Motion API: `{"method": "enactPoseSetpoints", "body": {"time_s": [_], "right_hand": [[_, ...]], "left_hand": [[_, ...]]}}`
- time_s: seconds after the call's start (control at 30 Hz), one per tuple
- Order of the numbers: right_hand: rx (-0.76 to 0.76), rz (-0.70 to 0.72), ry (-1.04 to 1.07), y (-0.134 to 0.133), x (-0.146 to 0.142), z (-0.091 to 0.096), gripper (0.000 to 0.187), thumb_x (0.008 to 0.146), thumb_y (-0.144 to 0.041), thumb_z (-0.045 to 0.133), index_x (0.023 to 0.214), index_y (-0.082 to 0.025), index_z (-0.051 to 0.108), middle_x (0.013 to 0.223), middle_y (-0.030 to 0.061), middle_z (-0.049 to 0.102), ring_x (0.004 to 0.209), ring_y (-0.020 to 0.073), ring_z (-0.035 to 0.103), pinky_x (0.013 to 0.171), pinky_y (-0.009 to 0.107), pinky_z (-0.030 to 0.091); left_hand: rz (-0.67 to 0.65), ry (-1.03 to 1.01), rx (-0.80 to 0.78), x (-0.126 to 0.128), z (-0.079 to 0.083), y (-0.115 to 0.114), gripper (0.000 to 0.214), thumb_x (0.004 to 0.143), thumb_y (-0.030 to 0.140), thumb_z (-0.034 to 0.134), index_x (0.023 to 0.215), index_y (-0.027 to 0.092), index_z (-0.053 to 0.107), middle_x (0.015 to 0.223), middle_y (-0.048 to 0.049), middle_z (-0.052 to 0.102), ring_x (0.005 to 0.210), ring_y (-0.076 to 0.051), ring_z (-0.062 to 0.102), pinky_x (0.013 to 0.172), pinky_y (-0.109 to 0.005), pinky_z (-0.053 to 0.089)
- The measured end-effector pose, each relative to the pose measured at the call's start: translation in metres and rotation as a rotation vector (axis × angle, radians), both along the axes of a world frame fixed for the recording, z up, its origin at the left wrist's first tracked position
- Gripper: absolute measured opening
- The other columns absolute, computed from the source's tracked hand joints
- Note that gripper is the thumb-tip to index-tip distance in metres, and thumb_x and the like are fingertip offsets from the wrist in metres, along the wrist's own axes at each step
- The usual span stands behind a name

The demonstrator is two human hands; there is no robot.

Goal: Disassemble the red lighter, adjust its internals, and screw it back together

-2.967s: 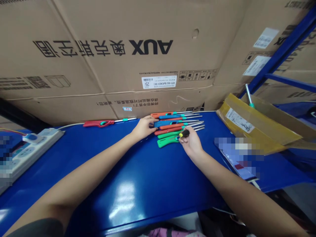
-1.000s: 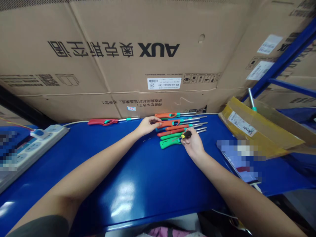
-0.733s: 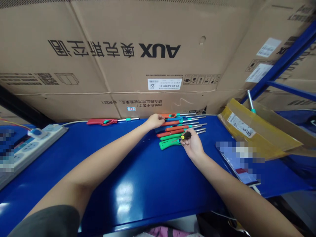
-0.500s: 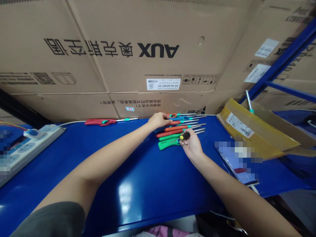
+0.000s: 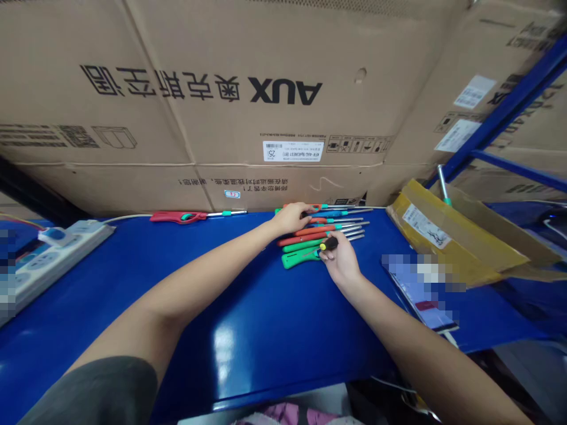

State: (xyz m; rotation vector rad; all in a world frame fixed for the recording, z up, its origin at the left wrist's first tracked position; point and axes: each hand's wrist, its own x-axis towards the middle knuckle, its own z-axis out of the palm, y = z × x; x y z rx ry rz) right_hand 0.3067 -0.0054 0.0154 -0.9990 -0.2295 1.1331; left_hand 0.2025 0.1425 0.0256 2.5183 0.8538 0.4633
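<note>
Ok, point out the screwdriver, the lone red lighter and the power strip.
Screwdriver [image 5: 329, 243], head view: its handle.
Lone red lighter [image 5: 167, 216], head view: its handle.
Power strip [image 5: 54, 255], head view: its socket face.

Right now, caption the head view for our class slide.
Left hand over multicoloured utility lighters; right hand gripping a black-handled screwdriver.

blue table [image 5: 274, 330] — lighters [image 5: 297, 258], phone [image 5: 414, 290], power strip [image 5: 66, 255]

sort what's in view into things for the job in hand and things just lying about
Job in hand, probably:
screwdriver
row of lighters
perhaps lone red lighter
perhaps open box with metal tube poking out

Probably just lying about:
power strip
phone
big carton
</note>
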Motion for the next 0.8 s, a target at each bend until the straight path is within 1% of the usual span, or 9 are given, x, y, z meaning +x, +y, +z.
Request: {"method": "enactPoseSetpoints", "body": {"time_s": [0.1, 0.17, 0.27, 0.37, 0.43, 0.57, 0.8], "right_hand": [[-0.014, -0.007, -0.007, -0.001, -0.001, 0.0, 0.015, 0.074, -0.023, 0.06, 0.068, -0.021, 0.046, 0.048, -0.0095, 0.049, 0.033, 0.0032, 0.029, 0.035, 0.018, 0.028], [-0.031, -0.019, -0.017, -0.001, -0.001, 0.0, 0.015, 0.075, -0.023, 0.06, 0.068, -0.021, 0.047, 0.048, -0.0095, 0.049, 0.033, 0.0037, 0.031, 0.036, 0.018, 0.033], [-0.056, -0.043, -0.037, 0.0, -0.001, -0.001, 0.017, 0.074, -0.024, 0.064, 0.069, -0.022, 0.048, 0.048, -0.0094, 0.049, 0.036, 0.0053, 0.038, 0.039, 0.019, 0.04], [-0.073, -0.075, -0.059, 0.001, -0.002, -0.002, 0.018, 0.073, -0.023, 0.066, 0.069, -0.022, 0.049, 0.051, -0.0088, 0.051, 0.042, 0.007, 0.046, 0.041, 0.019, 0.042], [-0.083, -0.097, -0.073, 0.001, -0.003, -0.002, 0.015, 0.072, -0.023, 0.066, 0.07, -0.021, 0.051, 0.053, -0.0083, 0.053, 0.046, 0.0076, 0.05, 0.043, 0.018, 0.045], [-0.103, -0.123, -0.091, -0.001, -0.004, -0.001, 0.01, 0.071, -0.023, 0.065, 0.07, -0.02, 0.055, 0.056, -0.008, 0.055, 0.05, 0.0079, 0.054, 0.046, 0.018, 0.049], [-0.114, -0.123, -0.101, -0.001, -0.004, 0.001, 0.011, 0.067, -0.025, 0.066, 0.068, -0.019, 0.057, 0.055, -0.0068, 0.058, 0.05, 0.0083, 0.056, 0.045, 0.017, 0.045]], "left_hand": [[-0.052, -0.008, 0.034, 0.001, -0.001, 0.001, 0.035, 0.099, 0.036, 0.063, 0.128, 0.016, 0.061, 0.129, -0.0111, 0.063, 0.112, -0.024, 0.065, 0.095, -0.046, 0.058], [-0.067, 0.005, 0.047, 0.002, -0.001, 0.002, 0.034, 0.099, 0.036, 0.063, 0.127, 0.016, 0.062, 0.128, -0.0109, 0.064, 0.111, -0.024, 0.065, 0.095, -0.046, 0.058], [-0.084, 0.038, 0.055, 0.003, -0.002, 0.005, 0.034, 0.099, 0.037, 0.063, 0.126, 0.016, 0.062, 0.127, -0.0107, 0.064, 0.109, -0.023, 0.066, 0.093, -0.045, 0.058], [-0.097, 0.061, 0.055, 0.003, -0.004, 0.008, 0.035, 0.099, 0.037, 0.063, 0.128, 0.016, 0.062, 0.128, -0.011, 0.064, 0.11, -0.024, 0.065, 0.094, -0.045, 0.058], [-0.105, 0.072, 0.044, 0.002, -0.004, 0.011, 0.036, 0.099, 0.037, 0.063, 0.128, 0.016, 0.061, 0.129, -0.0111, 0.063, 0.111, -0.024, 0.065, 0.094, -0.046, 0.058], [-0.131, 0.081, -0.027, -0.005, -0.003, 0.016, 0.035, 0.099, 0.037, 0.063, 0.128, 0.017, 0.061, 0.129, -0.0112, 0.063, 0.111, -0.024, 0.065, 0.095, -0.046, 0.058], [-0.101, 0.021, -0.269, -0.038, -0.005, 0.025, 0.033, 0.099, 0.037, 0.063, 0.124, 0.015, 0.063, 0.123, -0.0096, 0.066, 0.105, -0.023, 0.067, 0.089, -0.042, 0.06]]}}
